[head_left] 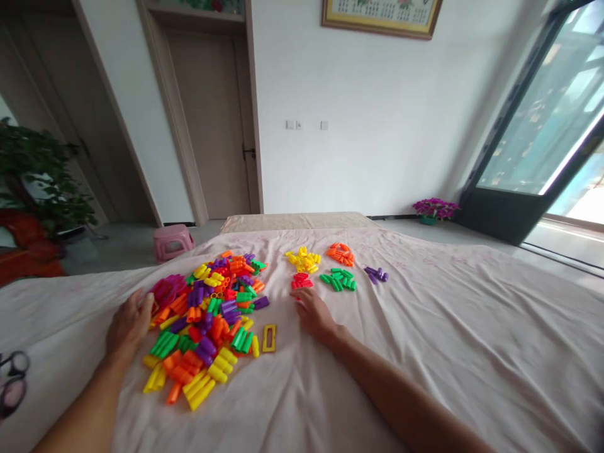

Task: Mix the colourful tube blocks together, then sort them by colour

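A large mixed heap of plastic pieces [212,314] lies on the cloth at left. My left hand [131,318] rests at the heap's left edge, beside a magenta piece [167,292]; what its fingers hold, if anything, is hard to see. My right hand [314,313] reaches to the small red pile [302,281], fingers bent together at its near edge; whether they pinch a piece is unclear. Around it sit a yellow pile [303,259], an orange pile [340,254], a green pile [338,279] and a purple pile [376,274]. A yellow frame-shaped piece [268,338] lies right of the heap.
The pieces lie on a wrinkled pale cloth [425,352]. Glasses [13,382] lie at the far left edge. Beyond are a pink stool [173,242], a leafy plant [38,167], a door [207,119] and magenta flowers [435,208].
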